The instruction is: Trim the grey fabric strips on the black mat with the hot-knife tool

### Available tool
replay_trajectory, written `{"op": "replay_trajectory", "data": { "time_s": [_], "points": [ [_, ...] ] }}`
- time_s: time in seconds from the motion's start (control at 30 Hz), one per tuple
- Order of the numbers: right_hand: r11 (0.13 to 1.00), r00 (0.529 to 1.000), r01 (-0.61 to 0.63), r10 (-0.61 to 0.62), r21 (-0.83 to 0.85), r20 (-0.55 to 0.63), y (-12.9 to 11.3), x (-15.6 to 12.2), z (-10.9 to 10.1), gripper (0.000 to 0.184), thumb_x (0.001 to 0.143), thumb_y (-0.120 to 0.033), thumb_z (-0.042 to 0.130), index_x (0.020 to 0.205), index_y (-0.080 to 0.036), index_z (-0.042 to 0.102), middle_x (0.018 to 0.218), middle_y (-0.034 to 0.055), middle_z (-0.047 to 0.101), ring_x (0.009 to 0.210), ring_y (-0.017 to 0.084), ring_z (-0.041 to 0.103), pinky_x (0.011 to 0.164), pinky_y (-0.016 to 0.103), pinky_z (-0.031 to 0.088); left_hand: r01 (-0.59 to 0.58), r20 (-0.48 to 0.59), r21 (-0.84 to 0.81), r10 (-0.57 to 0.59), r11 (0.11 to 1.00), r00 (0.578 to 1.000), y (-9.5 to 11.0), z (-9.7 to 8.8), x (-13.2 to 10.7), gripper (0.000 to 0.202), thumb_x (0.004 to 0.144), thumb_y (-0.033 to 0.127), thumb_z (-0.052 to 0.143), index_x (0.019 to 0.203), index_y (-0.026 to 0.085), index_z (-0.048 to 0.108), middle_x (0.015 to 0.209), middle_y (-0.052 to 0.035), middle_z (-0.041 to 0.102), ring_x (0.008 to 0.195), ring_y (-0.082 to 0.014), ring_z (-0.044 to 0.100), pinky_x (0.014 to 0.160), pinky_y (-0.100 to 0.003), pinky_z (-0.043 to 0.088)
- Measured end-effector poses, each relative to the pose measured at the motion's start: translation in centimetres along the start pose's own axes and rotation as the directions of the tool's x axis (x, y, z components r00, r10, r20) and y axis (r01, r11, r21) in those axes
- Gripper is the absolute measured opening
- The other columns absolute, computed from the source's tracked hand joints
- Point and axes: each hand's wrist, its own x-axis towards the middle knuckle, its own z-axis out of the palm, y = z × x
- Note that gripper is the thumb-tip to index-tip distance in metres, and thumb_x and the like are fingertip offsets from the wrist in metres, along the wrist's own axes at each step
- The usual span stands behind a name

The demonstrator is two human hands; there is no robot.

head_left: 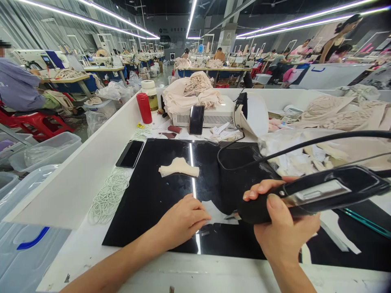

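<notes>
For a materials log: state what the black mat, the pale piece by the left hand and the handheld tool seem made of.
Black mat: smooth, glossy sheet, perhaps glass or plastic; it mirrors the ceiling light. Pale piece at the left hand: thin, matte fabric, probably. Tool in the right hand: shiny black plastic casing with a metal-looking plate.

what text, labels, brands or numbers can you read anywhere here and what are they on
Nothing here reads clearly enough to quote.
On the back wall sign: pale characters, too small and blurred to read.
On the pillar sign: a triangle symbol, any wording too small.
On the yellow tag beside the red bottle: too small to read.
On the black tool held in the right hand: no lettering shows.
</notes>
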Motion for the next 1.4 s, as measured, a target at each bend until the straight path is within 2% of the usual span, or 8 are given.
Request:
{"op": "replay_trajectory", "data": {
  "time_s": [0.17,0.5,0.63,0.83,1.03,1.27,1.4],
  "points": [
    [0.999,0.992,-0.032,0.028,0.028,0.122,0.3,-1.6,0.9,0.035,0.087,-0.025,0.079,0.116,-0.028,0.06,0.083,-0.0024,0.065,0.068,0.016,0.062,0.063,0.033,0.057,0.038,0.04,-0.005,-0.038,0.999,0.998,-0.1,-0.3,0.1,0.015,0.095,0.013,0.07,0.108,0.019,0.074,0.106,-0.0041,0.065,0.1,-0.0189,0.061,0.113,-0.041,0.044],
    [0.999,0.983,-0.029,0.023,0.026,0.183,0.9,-2.4,0.6,0.032,0.092,-0.021,0.074,0.119,-0.029,0.059,0.085,-0.002,0.064,0.07,0.016,0.062,0.065,0.033,0.057,0.047,0.05,-0.001,-0.047,0.999,0.998,-0.3,-0.1,0.0,0.017,0.094,0.015,0.073,0.11,0.02,0.073,0.108,-0.0041,0.065,0.102,-0.0198,0.06,0.111,-0.04,0.045],
    [1.0,0.984,-0.014,0.014,-0.006,0.178,1.0,-1.8,0.3,0.033,0.092,-0.019,0.074,0.119,-0.028,0.058,0.086,-0.0019,0.064,0.069,0.017,0.063,0.065,0.035,0.056,0.044,0.057,0.011,-0.044,0.999,0.997,-0.2,-0.3,0.0,0.017,0.095,0.017,0.07,0.112,0.021,0.073,0.107,-0.0045,0.065,0.102,-0.0204,0.061,0.113,-0.043,0.043],
    [1.0,0.997,-0.01,0.012,-0.023,0.074,0.7,-0.8,0.1,0.035,0.087,-0.024,0.079,0.116,-0.027,0.06,0.083,-0.0027,0.064,0.067,0.016,0.062,0.064,0.033,0.055,-0.028,0.094,0.014,0.027,1.0,0.995,0.1,-0.6,0.1,0.025,0.091,0.017,0.075,0.116,0.022,0.072,0.117,-0.006,0.064,0.109,-0.0213,0.062,0.12,-0.049,0.033],
    [0.997,0.987,-0.067,0.062,0.027,0.148,0.2,-2.2,0.6,0.036,0.088,-0.027,0.079,0.117,-0.028,0.059,0.084,-0.0022,0.063,0.068,0.017,0.061,0.064,0.034,0.055,0.031,0.174,-0.012,-0.029,0.999,0.984,0.3,-1.0,0.1,0.042,0.085,0.023,0.084,0.124,0.027,0.069,0.127,-0.0063,0.063,0.12,-0.0248,0.06,0.124,-0.058,0.025],
    [0.997,0.986,-0.066,0.059,0.035,0.154,0.5,-2.6,0.6,0.033,0.09,-0.024,0.076,0.118,-0.028,0.059,0.085,-0.0022,0.062,0.069,0.016,0.061,0.065,0.033,0.055,0.034,0.19,-0.018,-0.03,0.999,0.981,0.5,-1.4,0.4,0.043,0.084,0.023,0.085,0.124,0.025,0.07,0.128,-0.0058,0.063,0.12,-0.0249,0.06,0.126,-0.055,0.023],
    [0.997,0.985,-0.078,0.073,0.028,0.156,0.4,-2.6,0.6,0.033,0.09,-0.022,0.075,0.118,-0.028,0.059,0.084,-0.0017,0.063,0.069,0.016,0.061,0.065,0.034,0.056,0.011,0.189,-0.011,-0.009,1.0,0.982,0.5,-1.6,0.5,0.043,0.083,0.026,0.086,0.123,0.026,0.07,0.128,-0.0059,0.064,0.117,-0.0244,0.059,0.121,-0.049,0.033]
  ]
}}
